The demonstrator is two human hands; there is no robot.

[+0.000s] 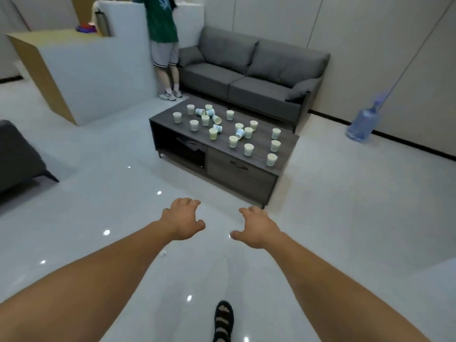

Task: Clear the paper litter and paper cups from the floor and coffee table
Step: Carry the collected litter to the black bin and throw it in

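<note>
Paper cups (248, 149) well beyond empty hands (183, 219)

A low grey wooden bench (283, 141) stands mid-room with many small paper cups (248, 149) scattered on its top, some upright and some tipped over. Behind it a grey fabric two-seat sofa (246, 70) sits against the wall. A blue plastic water jug (362, 124) stands on the glossy white tiled floor (345, 206) to the right, and a white reception counter (98, 70) stands to the left.

Pale paper cups (247, 149) stand on a matt dark wood-grain coffee table (283, 149), upon glossy, smooth white floor tiles (98, 206), near a grey cloth sofa (246, 77).
</note>
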